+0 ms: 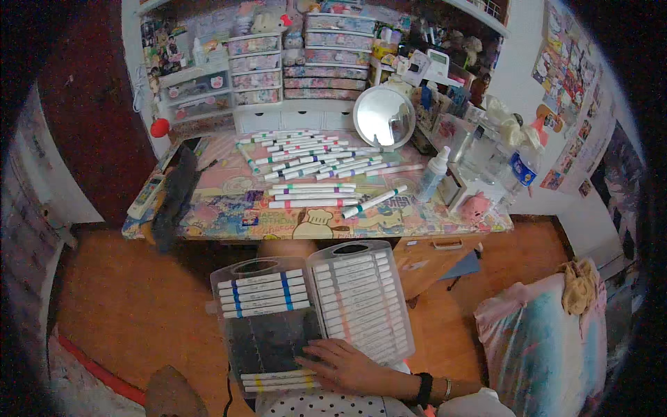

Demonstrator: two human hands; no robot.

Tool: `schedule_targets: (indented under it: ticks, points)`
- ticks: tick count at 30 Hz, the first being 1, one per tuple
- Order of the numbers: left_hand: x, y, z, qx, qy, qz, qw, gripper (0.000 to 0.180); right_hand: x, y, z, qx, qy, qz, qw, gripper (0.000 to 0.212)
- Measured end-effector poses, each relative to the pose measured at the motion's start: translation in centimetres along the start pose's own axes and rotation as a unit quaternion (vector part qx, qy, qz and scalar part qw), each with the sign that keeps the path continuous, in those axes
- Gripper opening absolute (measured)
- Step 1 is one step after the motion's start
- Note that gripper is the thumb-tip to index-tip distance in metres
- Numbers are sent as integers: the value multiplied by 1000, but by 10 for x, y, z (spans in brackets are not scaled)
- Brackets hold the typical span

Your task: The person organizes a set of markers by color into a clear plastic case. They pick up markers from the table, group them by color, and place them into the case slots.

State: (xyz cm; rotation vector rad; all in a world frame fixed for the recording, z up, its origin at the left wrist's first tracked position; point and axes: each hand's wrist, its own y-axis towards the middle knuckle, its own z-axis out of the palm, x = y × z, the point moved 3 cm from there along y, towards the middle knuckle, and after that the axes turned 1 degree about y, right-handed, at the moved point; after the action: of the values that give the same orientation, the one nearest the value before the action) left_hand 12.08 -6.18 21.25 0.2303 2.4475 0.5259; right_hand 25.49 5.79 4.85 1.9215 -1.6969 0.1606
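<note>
An open clear plastic marker case [258, 264] rests on my lap over a white cloth with black dots. Blue-banded markers [262, 293] lie in the upper part of its left half, and yellow-banded ones [278, 381] lie at the bottom. Between them the black tray [267, 340] shows bare. The right half holds a full column of pale-banded markers [361, 306]. My right hand [340, 365] lies over the lower right of the black tray, fingers stretched out, nothing visible in them. My left hand does not show.
Many loose white markers [313, 167] cover the desk [229, 222] ahead. A round mirror [384, 117], a spray bottle [433, 174] and small drawers [256, 64] stand behind. A dark blurred shape [177, 198] hangs over the desk's left edge. A draped seat [549, 340] is at right.
</note>
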Motion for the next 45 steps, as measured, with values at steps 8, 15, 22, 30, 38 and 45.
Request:
schedule_targets:
  ticks: [8,15,22,30,38,45]
  points:
    - [2,-10,-19,-6,11,-12,1000,35,2,2,-4,33,9,24,999,55]
    - [4,-11,-31,-3,18,-17,1000,35,-1,2,-2,17,3,19,1000,55]
    - [5,-5,-20,7,19,-8,1000,35,-2,0,0,34,12,21,999,55]
    - [3,0,-13,26,17,3,1000,34,0,-1,2,-5,-8,11,1000,49]
    - [5,-1,-14,29,9,-3,1000,34,-3,-3,5,24,5,17,1000,56]
    - [7,4,-5,29,-4,2,1000,34,-2,-1,3,6,-8,8,1000,52]
